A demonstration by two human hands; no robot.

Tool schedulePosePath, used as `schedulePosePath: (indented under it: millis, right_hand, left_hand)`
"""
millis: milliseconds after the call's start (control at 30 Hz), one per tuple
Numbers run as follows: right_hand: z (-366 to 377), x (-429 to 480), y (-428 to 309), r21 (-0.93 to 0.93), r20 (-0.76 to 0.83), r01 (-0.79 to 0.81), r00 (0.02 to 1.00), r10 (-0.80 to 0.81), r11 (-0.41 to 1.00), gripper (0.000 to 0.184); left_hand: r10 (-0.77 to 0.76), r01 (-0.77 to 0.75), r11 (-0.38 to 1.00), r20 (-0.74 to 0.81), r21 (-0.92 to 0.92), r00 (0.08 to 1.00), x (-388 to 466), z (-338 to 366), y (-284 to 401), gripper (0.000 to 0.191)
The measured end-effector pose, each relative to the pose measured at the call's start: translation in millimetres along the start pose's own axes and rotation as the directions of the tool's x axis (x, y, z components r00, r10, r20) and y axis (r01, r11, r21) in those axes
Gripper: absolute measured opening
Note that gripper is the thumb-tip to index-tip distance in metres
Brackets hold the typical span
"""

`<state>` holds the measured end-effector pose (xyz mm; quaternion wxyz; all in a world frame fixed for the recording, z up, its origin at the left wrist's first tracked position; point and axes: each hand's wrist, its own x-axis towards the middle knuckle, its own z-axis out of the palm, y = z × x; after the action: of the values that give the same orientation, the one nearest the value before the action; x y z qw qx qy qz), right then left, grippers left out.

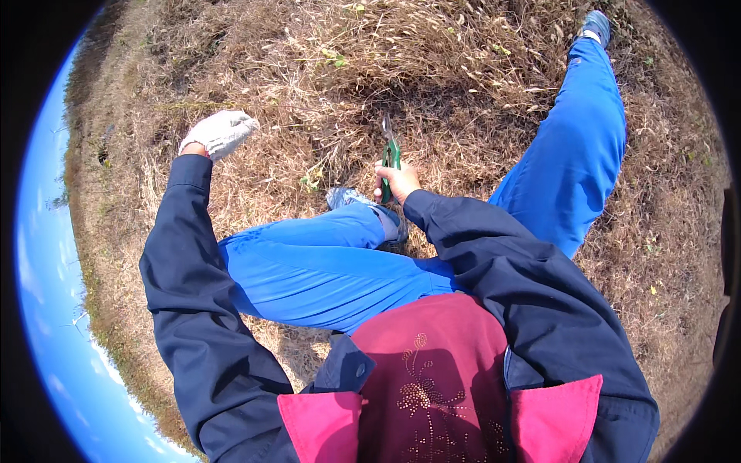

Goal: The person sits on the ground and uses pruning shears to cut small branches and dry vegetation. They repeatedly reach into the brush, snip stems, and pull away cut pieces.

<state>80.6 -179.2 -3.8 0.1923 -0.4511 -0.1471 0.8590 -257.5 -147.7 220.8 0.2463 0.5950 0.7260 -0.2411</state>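
Observation:
My left hand point(220, 134) wears a white knitted glove and is held out at the left, its fingers curled together; whether anything is inside them cannot be made out. A thin yellowish stalk point(202, 106) runs just beyond it. In my bare right hand point(399, 182) is a pair of pruning shears point(391, 151) with green handles, gripped near the middle of the view. Their metal blades point away from me, over dry grass point(359, 136). Some green leaves point(312, 178) lie low in the grass to the left of the shears.
My bent left leg point(312, 231) lies across the ground, with a shoe point(347, 198) close to my right hand. My right leg point(579, 139) stretches out to the upper right. Taller dry grass with seed heads point(451, 40) stands in front. Sky and a wind turbine point(75, 322) show at the left.

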Motion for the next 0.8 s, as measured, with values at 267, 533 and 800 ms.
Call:
schedulePosePath:
  millis: [267, 533, 800]
  right_hand:
    - [-13.7, 4.5, 5.3, -0.034, -0.05, -0.12, 0.992, 0.118, 0.992, 0.028]
    - [-13.3, 9.3, 14.0, -0.212, 0.034, -0.246, 0.965, 0.259, 0.946, 0.021]
    - [-8.3, 10.1, 18.6, -0.216, 0.021, -0.209, 0.976, 0.219, 0.954, 0.024]
  left_hand:
    - [-0.147, 0.044, 0.979, 0.546, 0.197, 0.825, 51.9, 117.8, 104.6, 0.052]
    - [-0.098, 0.272, 0.926, 0.528, -0.262, 0.844, 30.3, 130.7, 24.3, 0.027]
    - [0.031, 0.159, 0.549, 0.211, -0.82, 0.977, 17.7, 169.0, 27.2, 0.019]
